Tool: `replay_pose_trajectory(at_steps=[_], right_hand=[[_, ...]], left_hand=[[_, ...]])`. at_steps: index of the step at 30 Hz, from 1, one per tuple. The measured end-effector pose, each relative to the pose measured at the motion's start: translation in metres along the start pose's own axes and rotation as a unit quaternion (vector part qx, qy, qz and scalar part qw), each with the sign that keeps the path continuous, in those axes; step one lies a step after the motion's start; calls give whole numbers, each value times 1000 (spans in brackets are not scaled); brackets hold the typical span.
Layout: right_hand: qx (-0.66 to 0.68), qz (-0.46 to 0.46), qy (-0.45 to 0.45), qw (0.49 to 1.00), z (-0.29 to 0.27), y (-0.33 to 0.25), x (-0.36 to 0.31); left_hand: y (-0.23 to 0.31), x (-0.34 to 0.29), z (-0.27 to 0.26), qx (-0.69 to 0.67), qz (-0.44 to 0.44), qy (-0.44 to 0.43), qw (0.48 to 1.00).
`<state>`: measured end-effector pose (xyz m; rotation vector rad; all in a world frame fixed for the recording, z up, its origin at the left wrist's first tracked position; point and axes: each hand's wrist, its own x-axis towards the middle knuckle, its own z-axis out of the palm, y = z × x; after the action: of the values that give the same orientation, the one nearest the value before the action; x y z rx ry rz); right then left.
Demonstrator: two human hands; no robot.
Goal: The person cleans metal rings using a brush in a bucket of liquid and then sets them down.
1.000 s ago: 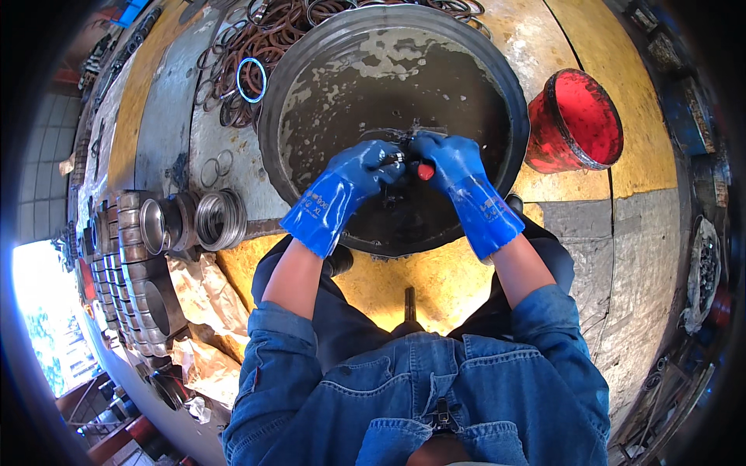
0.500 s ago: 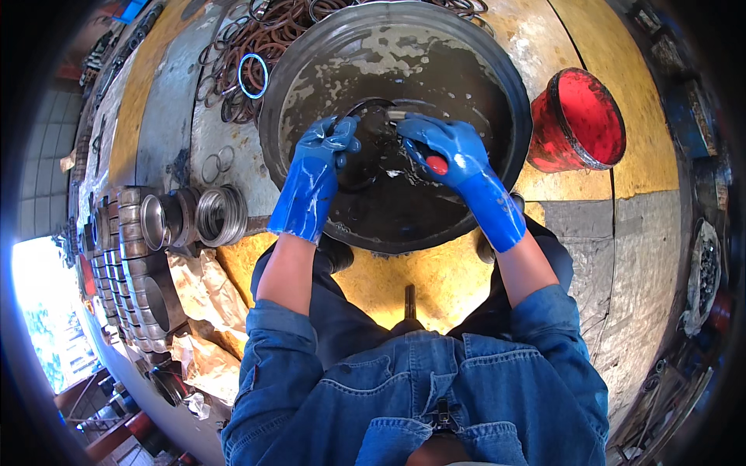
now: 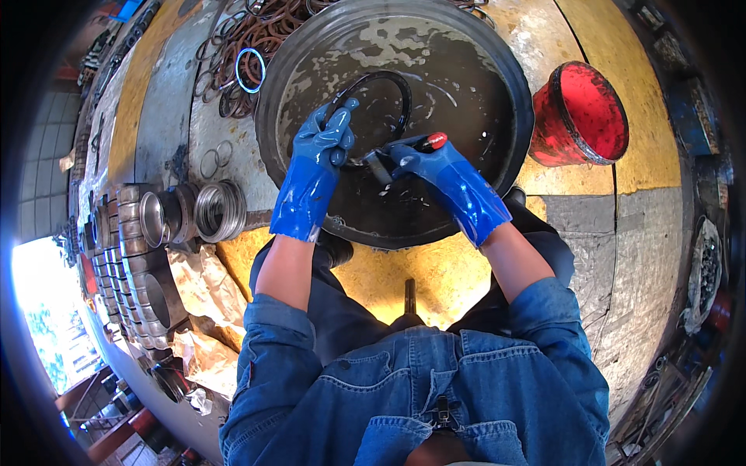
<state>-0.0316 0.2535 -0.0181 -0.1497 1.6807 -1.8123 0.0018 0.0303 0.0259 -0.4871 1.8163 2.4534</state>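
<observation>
Both my hands wear blue rubber gloves and reach into a wide, shallow metal basin (image 3: pixel 513 93) filled with dark liquid. My left hand (image 3: pixel 325 144) grips a large black rubber ring (image 3: pixel 392 78) by its near edge and holds it tilted up over the liquid. My right hand (image 3: pixel 423 163) is closed on a small brush with a red handle (image 3: pixel 434 140), its bristle end pointing left toward the ring's lower edge. The two hands are close together near the basin's middle.
A red bucket (image 3: pixel 579 116) stands right of the basin. A pile of brown and black rings (image 3: pixel 249 39), one blue, lies at the upper left. Metal cylinder sleeves (image 3: pixel 179 213) are lined up at the left beside crumpled paper (image 3: pixel 202 283). The floor is yellow and grey.
My hands were joined at the basin's near rim; they moved farther in, and my left hand lifted the black ring out of the liquid while the right brought the brush to it.
</observation>
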Motion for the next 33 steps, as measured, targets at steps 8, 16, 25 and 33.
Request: replay_pose_trajectory(at_steps=[8, 16, 25, 33], right_hand=[[161, -39, -48, 985, 11, -3, -14], [-475, -329, 192, 793, -16, 1, 1], [-107, -178, 321, 924, -41, -43, -4], [30, -96, 228, 968, -25, -81, -43]], left_hand=[[-2, 0, 7, -13, 16, 14, 1000], [5, 3, 3, -42, -27, 54, 997], [7, 3, -24, -265, 7, -48, 963], [-5, 12, -15, -445, -41, -187, 875]])
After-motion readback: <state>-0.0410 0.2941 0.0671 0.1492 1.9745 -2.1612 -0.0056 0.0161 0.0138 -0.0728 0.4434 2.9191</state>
